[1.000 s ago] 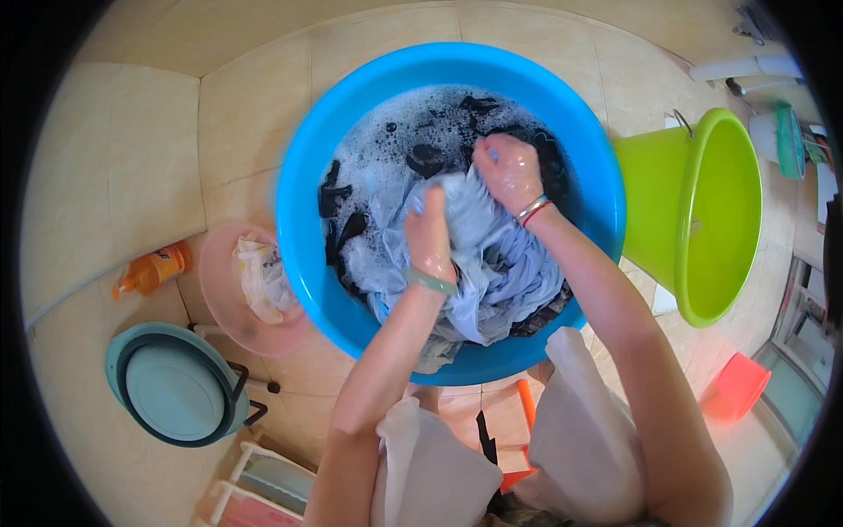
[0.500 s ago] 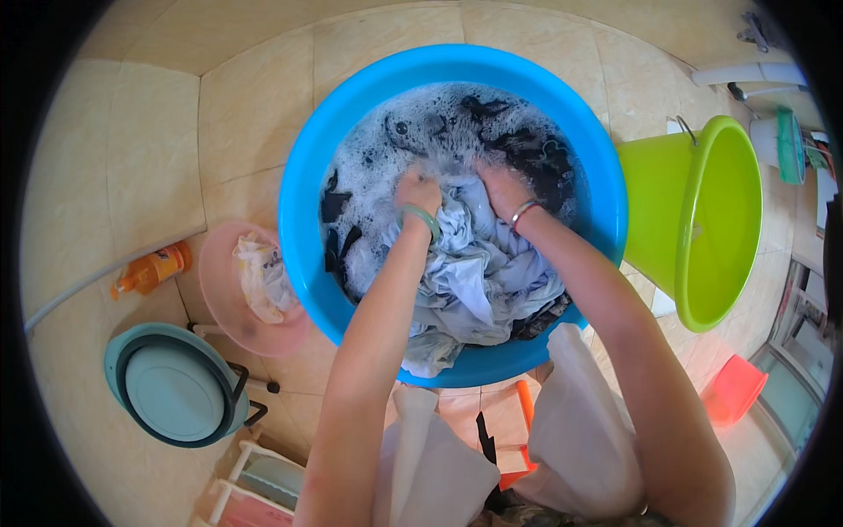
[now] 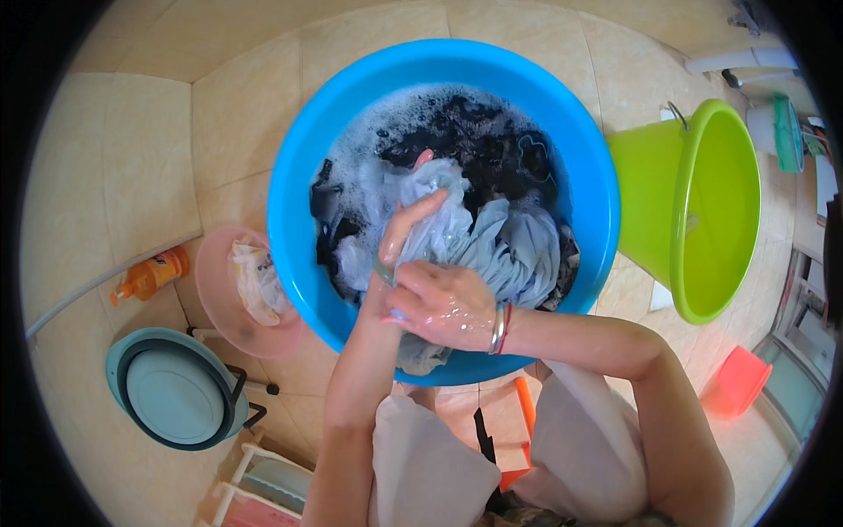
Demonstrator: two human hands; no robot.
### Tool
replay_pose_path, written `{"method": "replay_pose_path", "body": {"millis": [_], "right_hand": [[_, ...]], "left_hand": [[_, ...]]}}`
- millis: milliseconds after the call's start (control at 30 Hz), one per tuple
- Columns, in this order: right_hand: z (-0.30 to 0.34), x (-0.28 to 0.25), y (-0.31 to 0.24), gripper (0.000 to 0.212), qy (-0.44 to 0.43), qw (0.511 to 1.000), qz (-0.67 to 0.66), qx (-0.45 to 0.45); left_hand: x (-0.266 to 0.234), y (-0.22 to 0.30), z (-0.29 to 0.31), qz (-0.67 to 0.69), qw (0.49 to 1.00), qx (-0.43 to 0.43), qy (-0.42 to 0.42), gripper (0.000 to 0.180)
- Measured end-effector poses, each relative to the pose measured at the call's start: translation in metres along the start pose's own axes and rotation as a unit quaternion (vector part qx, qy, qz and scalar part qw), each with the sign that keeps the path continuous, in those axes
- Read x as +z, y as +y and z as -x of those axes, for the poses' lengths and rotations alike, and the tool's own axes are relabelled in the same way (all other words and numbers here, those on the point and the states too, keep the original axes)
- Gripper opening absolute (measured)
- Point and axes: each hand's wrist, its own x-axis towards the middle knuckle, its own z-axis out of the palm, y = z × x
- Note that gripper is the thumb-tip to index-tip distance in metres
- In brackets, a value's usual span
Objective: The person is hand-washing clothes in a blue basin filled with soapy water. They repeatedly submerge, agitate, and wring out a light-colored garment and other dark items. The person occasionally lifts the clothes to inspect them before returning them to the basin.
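Observation:
A large blue tub (image 3: 294,149) holds sudsy water, dark garments (image 3: 500,162) and a bundle of pale grey-blue wet cloth (image 3: 518,246). My left hand (image 3: 411,220) is inside the tub with a fold of the pale cloth in its grasp, thumb on top. Around that wrist sits a green bangle (image 3: 383,270). My right hand (image 3: 443,303), wet and with foam on it, lies across the left wrist, its fingers curled closed at the bangle; part of the bangle is hidden beneath them. A silver bracelet and a red cord circle my right wrist.
On the right a lime-green bucket (image 3: 650,193) lies tipped beside the tub, with a red container (image 3: 738,383) nearer. To the left are a pink basin (image 3: 219,299) holding plastic bags, an orange bottle (image 3: 151,274) and a grey-green basin (image 3: 176,400). Tiled walls rise behind.
My right hand has come out of the water and crossed left onto my left wrist. My left hand has lifted part of the pale cloth. Less foam covers the dark garments.

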Motion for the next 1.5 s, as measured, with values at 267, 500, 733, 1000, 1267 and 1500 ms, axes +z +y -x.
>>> {"method": "replay_pose_path", "body": {"millis": [267,500,733,1000,1267,1500], "right_hand": [[-0.032,0.018,-0.002,0.020,0.076,0.996,0.049,0.010],[-0.034,0.008,0.016,0.014,0.099,0.995,0.016,0.020],[-0.043,0.003,0.071,0.010,0.141,0.988,0.047,0.043],[-0.022,0.005,0.165,0.033,0.222,0.940,0.091,0.243],[0.029,0.003,0.157,0.024,-0.009,0.984,0.134,0.118],[0.016,0.036,0.205,0.020,-0.131,0.922,0.172,0.320]], "left_hand": [[-0.029,-0.017,-0.022,0.252,0.931,-0.152,-0.214,0.041],[-0.051,-0.052,-0.006,-0.262,0.956,0.126,-0.045,0.021],[0.006,-0.043,0.000,0.039,0.982,0.046,0.179,0.017],[0.006,0.000,-0.014,0.142,0.976,0.013,0.163,0.019],[-0.054,-0.039,-0.056,-0.371,0.870,0.248,0.207,0.019],[-0.101,-0.054,-0.110,-0.379,0.890,0.080,0.239,0.024]]}}
